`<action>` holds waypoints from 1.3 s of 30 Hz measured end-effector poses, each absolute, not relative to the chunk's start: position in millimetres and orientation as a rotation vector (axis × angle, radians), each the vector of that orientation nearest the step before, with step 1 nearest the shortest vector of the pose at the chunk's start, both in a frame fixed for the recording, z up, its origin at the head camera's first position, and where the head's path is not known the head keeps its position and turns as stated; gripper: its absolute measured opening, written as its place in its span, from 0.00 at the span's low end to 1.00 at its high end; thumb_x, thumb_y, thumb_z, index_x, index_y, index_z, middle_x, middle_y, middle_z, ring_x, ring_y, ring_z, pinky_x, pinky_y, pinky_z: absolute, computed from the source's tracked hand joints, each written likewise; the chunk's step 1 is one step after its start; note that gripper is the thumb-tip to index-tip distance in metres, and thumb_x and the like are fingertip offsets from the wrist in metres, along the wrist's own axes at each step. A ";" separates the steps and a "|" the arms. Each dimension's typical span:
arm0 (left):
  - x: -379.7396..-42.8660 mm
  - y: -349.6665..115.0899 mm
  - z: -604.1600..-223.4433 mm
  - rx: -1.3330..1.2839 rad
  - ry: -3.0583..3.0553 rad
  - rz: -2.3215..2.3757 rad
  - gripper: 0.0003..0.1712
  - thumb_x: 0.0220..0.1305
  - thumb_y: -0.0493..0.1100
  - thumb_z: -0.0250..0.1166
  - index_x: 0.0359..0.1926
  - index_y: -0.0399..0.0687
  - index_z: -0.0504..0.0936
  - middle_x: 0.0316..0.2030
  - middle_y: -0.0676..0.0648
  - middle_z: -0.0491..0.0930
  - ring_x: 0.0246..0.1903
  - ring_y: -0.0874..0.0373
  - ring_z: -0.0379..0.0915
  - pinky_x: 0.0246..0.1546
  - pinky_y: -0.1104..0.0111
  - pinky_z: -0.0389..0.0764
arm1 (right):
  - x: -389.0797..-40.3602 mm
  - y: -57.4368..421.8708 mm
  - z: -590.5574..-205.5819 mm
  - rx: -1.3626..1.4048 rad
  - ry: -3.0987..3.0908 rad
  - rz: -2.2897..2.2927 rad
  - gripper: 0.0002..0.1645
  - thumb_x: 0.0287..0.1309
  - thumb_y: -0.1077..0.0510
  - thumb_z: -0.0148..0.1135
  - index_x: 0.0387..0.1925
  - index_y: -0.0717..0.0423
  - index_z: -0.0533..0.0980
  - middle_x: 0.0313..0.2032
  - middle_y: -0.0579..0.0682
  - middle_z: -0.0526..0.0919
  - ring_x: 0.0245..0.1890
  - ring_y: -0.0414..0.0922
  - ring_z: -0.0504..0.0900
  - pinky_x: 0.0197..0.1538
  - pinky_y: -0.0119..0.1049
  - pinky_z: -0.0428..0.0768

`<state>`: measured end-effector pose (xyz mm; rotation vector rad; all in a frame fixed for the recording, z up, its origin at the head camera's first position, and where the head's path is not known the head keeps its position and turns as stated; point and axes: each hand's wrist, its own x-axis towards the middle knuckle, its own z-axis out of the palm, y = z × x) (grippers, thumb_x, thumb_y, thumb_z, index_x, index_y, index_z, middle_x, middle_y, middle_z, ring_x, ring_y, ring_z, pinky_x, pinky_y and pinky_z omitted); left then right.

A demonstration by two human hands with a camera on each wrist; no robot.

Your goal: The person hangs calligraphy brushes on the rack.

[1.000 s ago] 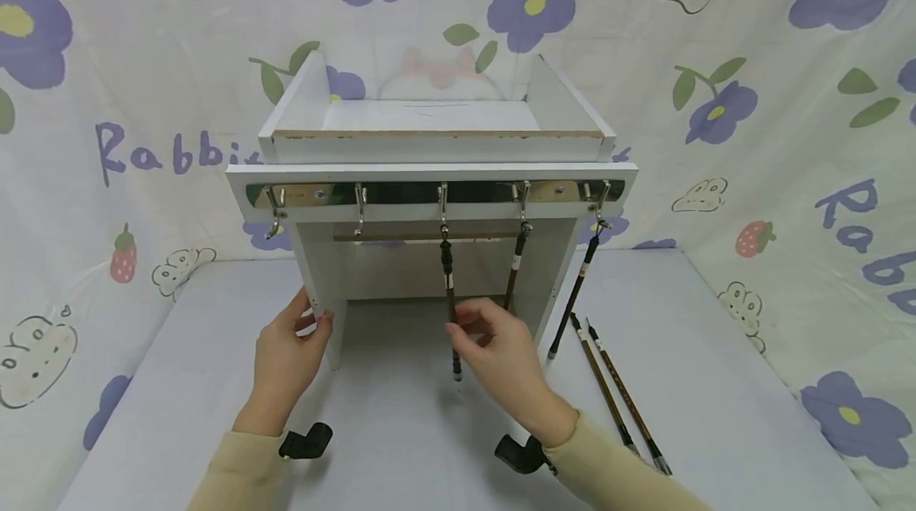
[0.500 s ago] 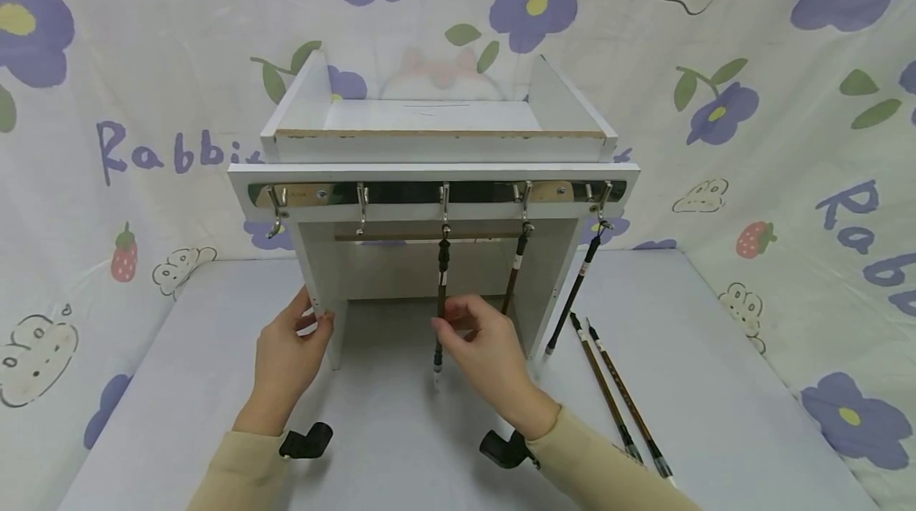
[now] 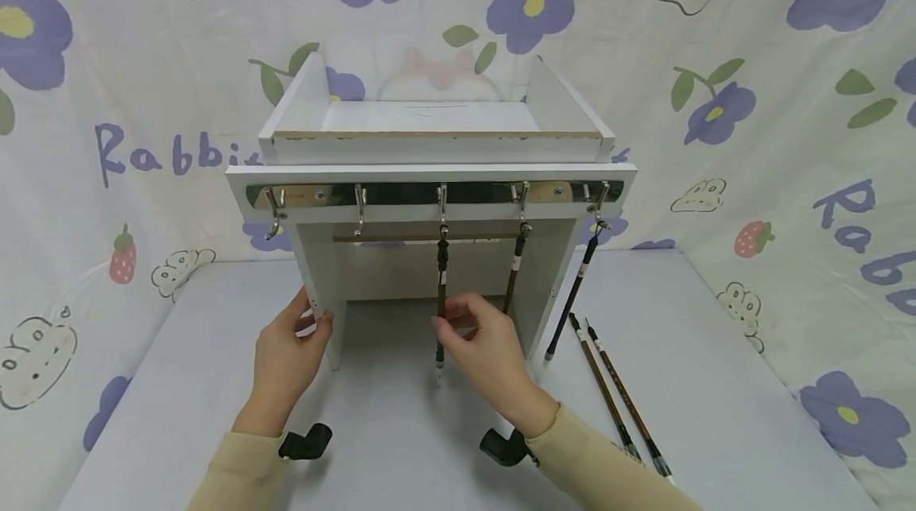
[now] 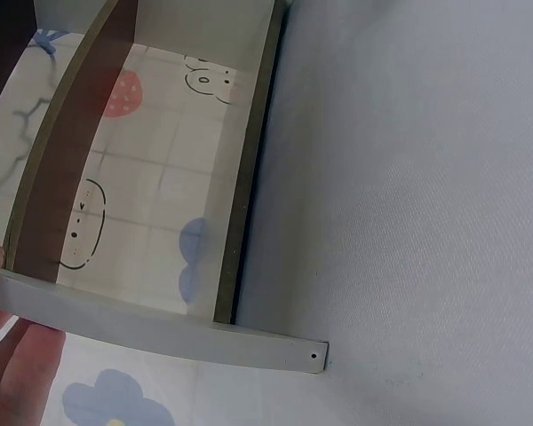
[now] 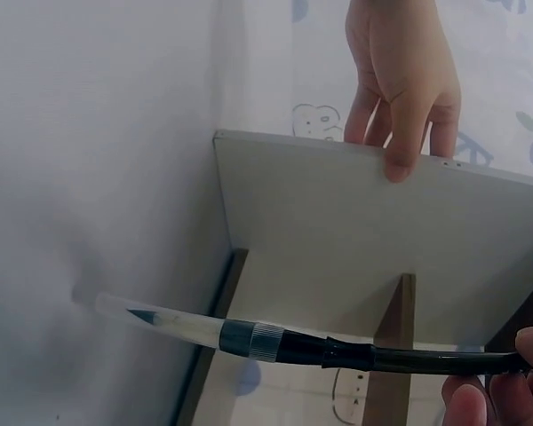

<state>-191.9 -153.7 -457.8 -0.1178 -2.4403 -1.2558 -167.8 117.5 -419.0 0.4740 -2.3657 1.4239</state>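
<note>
My left hand (image 3: 286, 356) grips the front edge of the white shelf's left side panel (image 3: 318, 288), thumb on the inner face, fingers outside. A dark calligraphy brush (image 3: 442, 276) hangs by its loop from the middle hook (image 3: 443, 205). Between thumb and fingertips, my right hand (image 3: 494, 356) pinches that brush's handle low down. In the right wrist view the brush's lower end (image 5: 275, 342) shows a pale, dark-tipped bristle head inside a clear cap. Two more brushes hang to the right, one (image 3: 514, 272) on the fourth hook and one (image 3: 572, 296) on the last.
The white shelf (image 3: 429, 152) stands on a white-covered table (image 3: 716, 384), a metal hook rail (image 3: 401, 193) along its front. Its two left hooks hold nothing. Two brushes (image 3: 608, 392) lie on the table at right. A patterned cloth (image 3: 429, 10) hangs behind.
My right hand has shifted slightly left, swinging the middle brush's lower end with it, then stayed nearly still. The left hand keeps its grip on the panel.
</note>
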 end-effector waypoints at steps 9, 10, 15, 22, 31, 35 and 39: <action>-192.2 -153.9 -458.8 -0.114 -2.444 -1.254 0.30 0.67 0.43 0.61 0.69 0.52 0.68 0.56 0.40 0.77 0.48 0.45 0.80 0.42 0.56 0.84 | -167.5 119.2 -417.1 0.495 -2.340 1.419 0.08 0.59 0.57 0.67 0.41 0.49 0.78 0.37 0.39 0.82 0.35 0.35 0.81 0.32 0.32 0.82; -192.2 -153.9 -459.0 -0.111 -2.445 -1.257 0.30 0.67 0.43 0.61 0.69 0.52 0.68 0.56 0.41 0.77 0.48 0.45 0.79 0.42 0.56 0.84 | -167.4 119.7 -416.9 0.500 -2.338 1.417 0.09 0.59 0.56 0.67 0.41 0.49 0.78 0.37 0.39 0.82 0.35 0.35 0.81 0.32 0.32 0.82; -191.6 -153.7 -459.9 -0.099 -2.455 -1.263 0.30 0.67 0.44 0.61 0.70 0.53 0.67 0.57 0.42 0.77 0.48 0.45 0.79 0.42 0.57 0.84 | -164.9 124.4 -415.3 0.515 -2.332 1.411 0.11 0.58 0.55 0.68 0.42 0.49 0.78 0.39 0.40 0.82 0.37 0.35 0.81 0.33 0.33 0.82; -193.1 -153.6 -459.4 -0.107 -2.443 -1.243 0.30 0.67 0.43 0.60 0.69 0.53 0.68 0.57 0.42 0.77 0.47 0.46 0.80 0.42 0.56 0.84 | -156.6 136.1 -406.6 0.540 -2.319 1.424 0.13 0.57 0.55 0.69 0.44 0.47 0.78 0.40 0.38 0.81 0.37 0.36 0.81 0.34 0.35 0.83; -193.7 -154.7 -460.2 -0.115 -2.442 -1.244 0.30 0.67 0.43 0.60 0.70 0.53 0.68 0.57 0.40 0.77 0.47 0.45 0.80 0.42 0.57 0.84 | -143.9 161.4 -398.5 0.626 -2.280 1.437 0.15 0.55 0.56 0.71 0.45 0.45 0.78 0.39 0.39 0.81 0.34 0.39 0.82 0.33 0.34 0.83; -193.8 -155.2 -460.5 -0.124 -2.435 -1.242 0.30 0.67 0.43 0.60 0.70 0.54 0.68 0.57 0.40 0.77 0.47 0.45 0.80 0.42 0.57 0.84 | -140.4 176.6 -396.9 0.605 -2.286 1.413 0.17 0.53 0.60 0.72 0.45 0.46 0.79 0.39 0.39 0.82 0.33 0.39 0.82 0.34 0.33 0.83; -193.5 -155.6 -460.7 -0.128 -2.438 -1.236 0.30 0.67 0.44 0.60 0.70 0.55 0.68 0.57 0.41 0.77 0.47 0.46 0.80 0.41 0.57 0.84 | -133.0 190.6 -389.8 0.592 -2.301 1.381 0.18 0.50 0.67 0.72 0.43 0.54 0.79 0.38 0.45 0.82 0.31 0.42 0.82 0.32 0.33 0.83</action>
